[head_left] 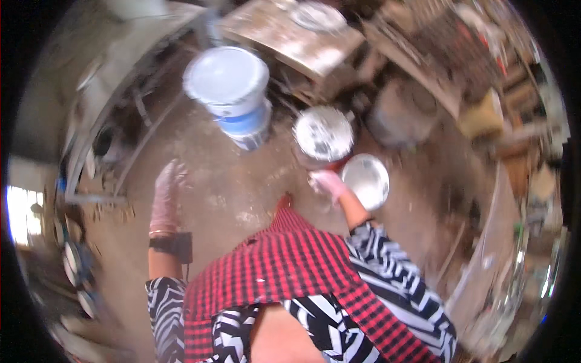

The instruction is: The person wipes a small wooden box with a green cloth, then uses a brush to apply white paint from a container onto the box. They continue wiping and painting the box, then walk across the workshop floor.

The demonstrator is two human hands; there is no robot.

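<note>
- Where the dusty floor [230, 193] spreads bare between the pails, a splattered wooden board [290, 36] lies at its far edge.
- Largest of the containers, a lidded white-and-blue bucket [233, 91] stands well ahead of the left hand [168, 190], whose gloved grip is loose, fingers spread, holding nothing.
- Smaller, a round can [324, 133] shows white paint (blurred).
- Smallest, a white-filled tin [365, 180] sits just beside the right hand [327, 183]; whether that grip clasps its rim I cannot tell.
</note>
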